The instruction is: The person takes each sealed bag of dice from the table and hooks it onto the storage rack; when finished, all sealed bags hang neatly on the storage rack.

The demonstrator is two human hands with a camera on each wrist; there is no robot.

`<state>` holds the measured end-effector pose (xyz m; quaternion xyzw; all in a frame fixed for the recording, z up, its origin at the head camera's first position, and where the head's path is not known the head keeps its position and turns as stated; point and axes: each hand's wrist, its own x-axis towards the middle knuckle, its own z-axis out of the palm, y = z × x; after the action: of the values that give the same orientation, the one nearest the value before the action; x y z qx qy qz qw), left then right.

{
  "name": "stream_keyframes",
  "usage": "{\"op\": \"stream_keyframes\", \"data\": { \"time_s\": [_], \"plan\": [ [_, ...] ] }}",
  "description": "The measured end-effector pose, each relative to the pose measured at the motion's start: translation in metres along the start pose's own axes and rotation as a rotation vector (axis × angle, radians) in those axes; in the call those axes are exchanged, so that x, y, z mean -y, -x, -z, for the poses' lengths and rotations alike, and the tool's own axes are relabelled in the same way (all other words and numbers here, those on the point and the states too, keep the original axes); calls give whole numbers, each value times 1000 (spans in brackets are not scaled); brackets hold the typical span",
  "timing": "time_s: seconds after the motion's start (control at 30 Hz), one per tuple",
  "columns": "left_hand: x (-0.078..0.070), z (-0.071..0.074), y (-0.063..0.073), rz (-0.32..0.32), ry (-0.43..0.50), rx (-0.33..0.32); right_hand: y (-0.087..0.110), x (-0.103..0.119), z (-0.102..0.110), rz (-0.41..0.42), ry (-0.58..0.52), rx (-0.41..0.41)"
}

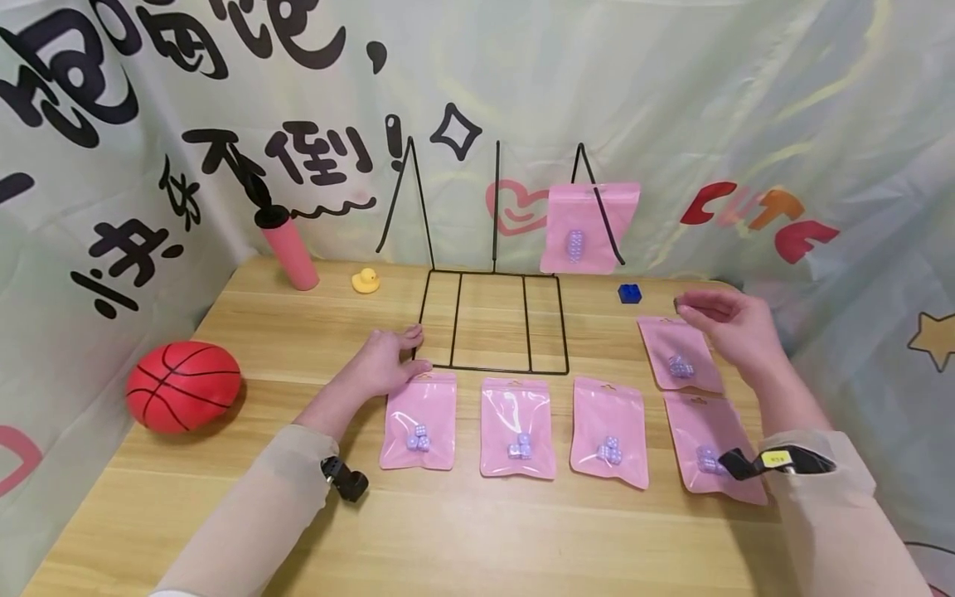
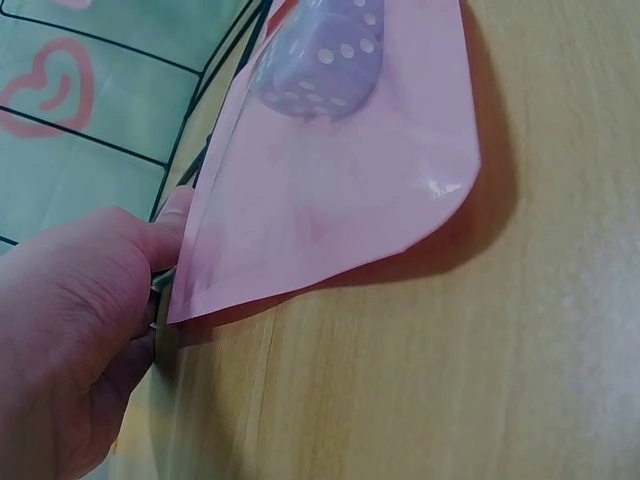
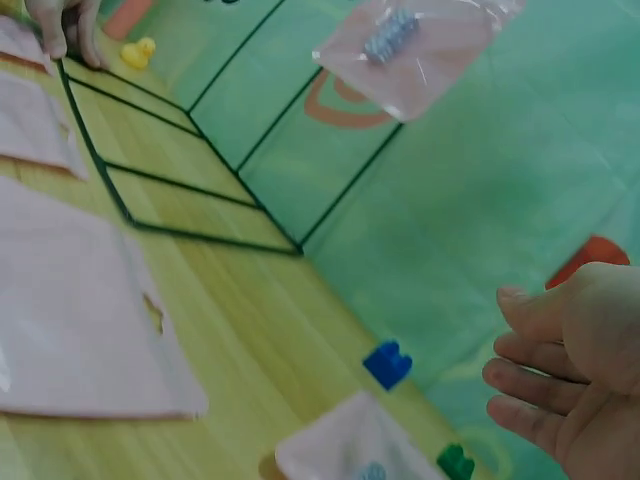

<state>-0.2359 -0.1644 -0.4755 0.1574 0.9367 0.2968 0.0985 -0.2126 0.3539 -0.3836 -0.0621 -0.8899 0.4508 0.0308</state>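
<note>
In the head view my left hand (image 1: 380,362) is at the front left corner of a black wire display rack (image 1: 496,207), thumb and fingers on either side of the wire, pinching it. Just below the thumb lies a pink zip bag (image 1: 440,406) with purple dice showing through its window; the left wrist view shows the bag (image 2: 300,220) close beside the fingers. My right hand (image 1: 734,327) hovers over the top of another pink bag (image 1: 656,340) at the right, fingers loosely extended. The right wrist view shows nothing in the right hand (image 3: 570,370).
One dice bag (image 1: 559,215) hangs on the rack's right hook. More bags (image 1: 515,406) lie along the front. A blue block (image 1: 630,293) and a green block (image 3: 456,462) sit back right. A rubber duck (image 1: 366,281), pink cylinder (image 1: 291,249) and red basketball (image 1: 182,386) stand left.
</note>
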Motion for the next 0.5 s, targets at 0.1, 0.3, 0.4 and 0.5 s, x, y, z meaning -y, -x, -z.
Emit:
{"op": "stream_keyframes", "data": {
  "time_s": [0.1,0.3,0.4,0.5],
  "plan": [
    [-1,0,0,-1,0,0,4,-15,7,-36,79,15],
    [-3,1,1,8,6,-5,11,-40,18,-82,139,29],
    [-3,1,1,7,7,-4,14,-51,21,-123,166,19],
    [-3,1,1,11,7,-2,16,-61,24,-170,189,25]
  ]
}}
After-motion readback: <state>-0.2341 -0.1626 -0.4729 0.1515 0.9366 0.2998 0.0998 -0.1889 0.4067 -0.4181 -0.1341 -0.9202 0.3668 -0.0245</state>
